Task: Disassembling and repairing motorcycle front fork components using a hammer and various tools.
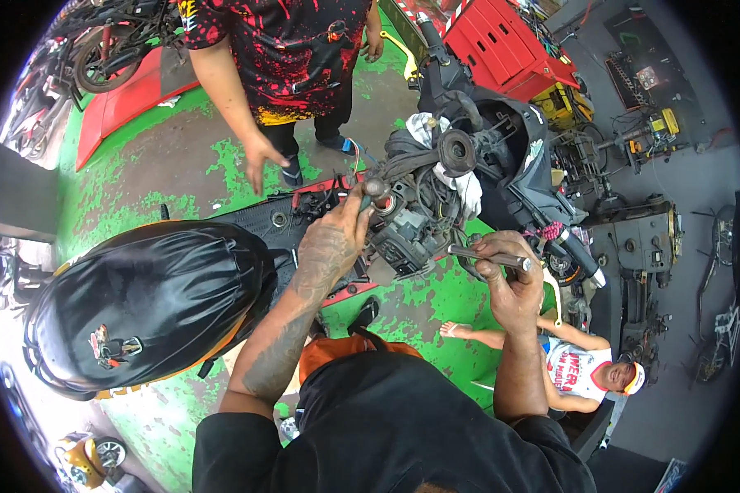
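My left hand is closed on a rounded metal tool over a red-rimmed opening at the front of a stripped scooter, beside its exposed grey metal mechanism. My right hand grips a long shiny metal rod held sideways to the right of that mechanism. Above them, the scooter's handlebar assembly has dark cables, white cloths and a round black part on it.
A black seat lies left on the scooter. A person in a patterned shirt stands opposite; another person in a white top is at lower right. A red tool cabinet and grey bench stand right, on green-painted floor.
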`<action>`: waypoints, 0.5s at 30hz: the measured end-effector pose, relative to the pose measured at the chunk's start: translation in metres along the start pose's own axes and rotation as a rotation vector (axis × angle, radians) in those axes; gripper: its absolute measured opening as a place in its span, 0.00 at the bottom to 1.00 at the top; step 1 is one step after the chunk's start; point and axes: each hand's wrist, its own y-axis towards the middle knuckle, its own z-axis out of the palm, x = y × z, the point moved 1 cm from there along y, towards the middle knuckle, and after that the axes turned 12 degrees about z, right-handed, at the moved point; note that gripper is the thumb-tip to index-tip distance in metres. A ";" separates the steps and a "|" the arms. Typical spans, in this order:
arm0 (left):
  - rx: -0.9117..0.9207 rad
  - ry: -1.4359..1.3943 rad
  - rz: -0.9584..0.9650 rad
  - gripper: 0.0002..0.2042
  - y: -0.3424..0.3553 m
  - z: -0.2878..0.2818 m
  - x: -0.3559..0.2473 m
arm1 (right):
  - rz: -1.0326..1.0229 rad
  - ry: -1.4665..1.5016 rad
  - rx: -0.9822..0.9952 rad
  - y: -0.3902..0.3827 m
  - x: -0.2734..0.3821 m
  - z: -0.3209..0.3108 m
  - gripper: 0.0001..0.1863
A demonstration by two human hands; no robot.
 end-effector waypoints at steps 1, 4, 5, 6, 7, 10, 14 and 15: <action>-0.050 -0.041 -0.009 0.21 0.002 -0.002 0.001 | -0.026 -0.006 0.009 0.001 0.000 0.001 0.08; -0.195 -0.109 -0.045 0.21 -0.002 -0.005 0.001 | 0.033 0.048 -0.008 0.003 0.007 0.005 0.06; -0.073 -0.049 -0.085 0.21 -0.001 -0.001 0.006 | 0.031 0.050 -0.007 0.006 0.009 0.008 0.06; 0.048 0.010 -0.123 0.21 0.001 0.000 0.009 | 0.009 0.042 -0.012 0.011 0.010 0.010 0.05; 0.030 -0.015 -0.091 0.21 0.003 -0.002 0.010 | -0.014 0.033 -0.017 0.013 0.011 0.011 0.05; -0.168 -0.122 -0.022 0.21 0.002 -0.010 0.003 | -0.052 0.052 0.019 0.010 0.005 0.012 0.05; -0.250 -0.132 -0.035 0.21 -0.008 -0.006 -0.001 | -0.029 0.034 0.035 0.012 0.009 0.017 0.04; -0.092 -0.089 -0.095 0.21 -0.003 -0.007 0.000 | -0.040 0.042 0.028 0.016 0.010 0.020 0.04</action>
